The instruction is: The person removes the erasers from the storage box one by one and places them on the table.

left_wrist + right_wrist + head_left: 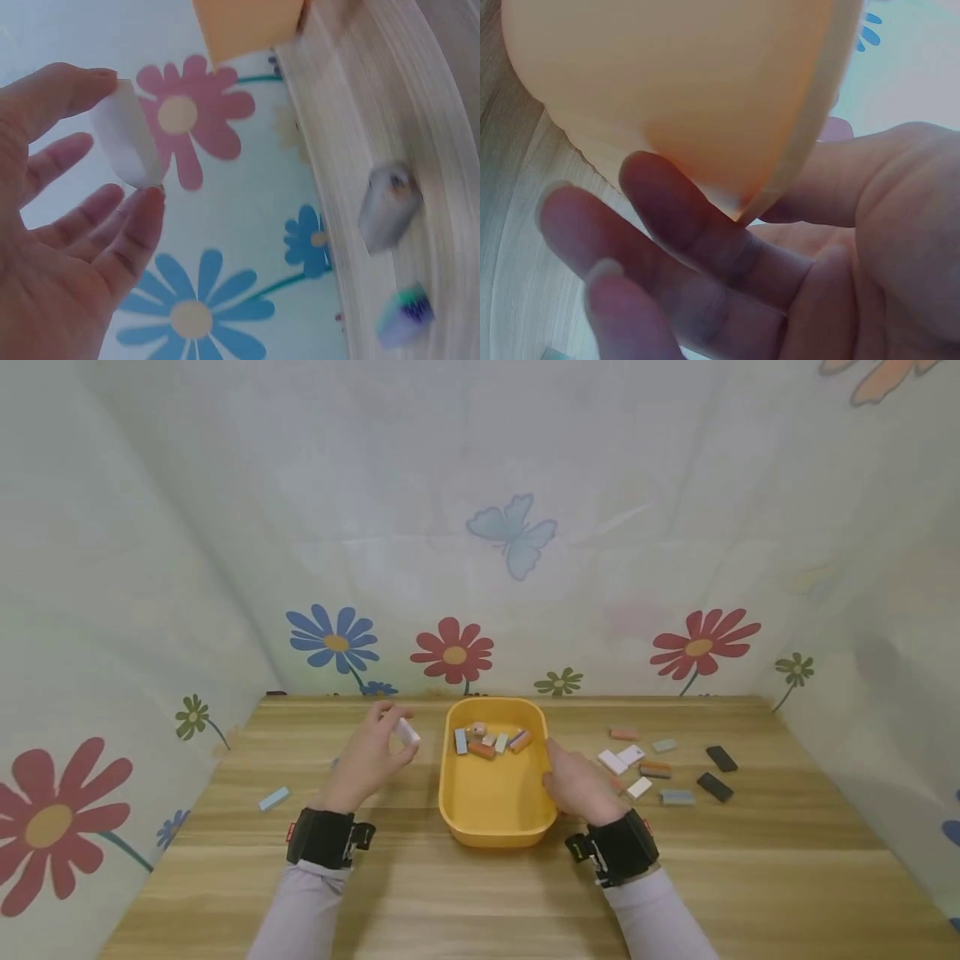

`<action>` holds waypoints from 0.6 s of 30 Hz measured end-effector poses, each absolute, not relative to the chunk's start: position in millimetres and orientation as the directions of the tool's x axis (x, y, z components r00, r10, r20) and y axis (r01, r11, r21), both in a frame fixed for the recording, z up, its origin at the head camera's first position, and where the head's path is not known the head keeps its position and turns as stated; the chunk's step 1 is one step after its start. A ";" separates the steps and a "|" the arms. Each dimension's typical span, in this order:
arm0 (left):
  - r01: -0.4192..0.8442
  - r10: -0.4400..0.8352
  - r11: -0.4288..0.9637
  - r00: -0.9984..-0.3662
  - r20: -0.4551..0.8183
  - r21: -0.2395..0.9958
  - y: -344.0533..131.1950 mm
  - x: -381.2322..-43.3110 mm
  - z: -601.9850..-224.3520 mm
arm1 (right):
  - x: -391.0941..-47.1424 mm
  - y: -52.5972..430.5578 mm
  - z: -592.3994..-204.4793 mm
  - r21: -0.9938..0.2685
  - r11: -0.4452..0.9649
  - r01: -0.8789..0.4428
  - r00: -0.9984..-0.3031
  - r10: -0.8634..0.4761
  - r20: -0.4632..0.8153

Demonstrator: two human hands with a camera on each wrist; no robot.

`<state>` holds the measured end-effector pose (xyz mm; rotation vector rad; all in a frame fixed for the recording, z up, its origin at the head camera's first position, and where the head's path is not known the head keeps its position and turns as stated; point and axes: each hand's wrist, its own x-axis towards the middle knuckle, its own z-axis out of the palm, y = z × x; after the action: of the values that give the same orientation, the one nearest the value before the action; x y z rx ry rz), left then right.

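Between thumb and fingertips, my left hand [369,758] pinches a white block-shaped eraser [407,732], raised to the left of the yellow bin [495,841]. The left wrist view shows this white eraser [127,135] held by its two ends, the other fingers loosely bent. My right hand [581,782] grips the bin's right wall, thumb on one side of the rim and fingers on the other. Along the bin's far end lie several small erasers, among them a light blue one [461,742] and an orange-brown one [482,750].
Right of the bin, several erasers are scattered on the wooden table [750,877], including a white one [612,762], a blue-grey one [678,797] and a black one [715,787]. A light blue piece [273,799] lies at the left. Flowered cloth [510,610] closes off the back and sides.
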<state>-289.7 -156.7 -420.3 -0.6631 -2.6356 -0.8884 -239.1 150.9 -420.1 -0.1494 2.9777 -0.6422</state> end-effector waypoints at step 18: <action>0.228 0.180 0.839 -0.973 0.144 0.495 -262.5 -277.4 -437.1 | -241.7 151.6 -419.9 -0.387 0.916 -0.103 -0.990 -0.133 -0.052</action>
<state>-277.4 -262.5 -437.1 -0.3253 -2.9241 -0.8040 -241.7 151.6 -419.9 -0.1853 2.9997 -0.5994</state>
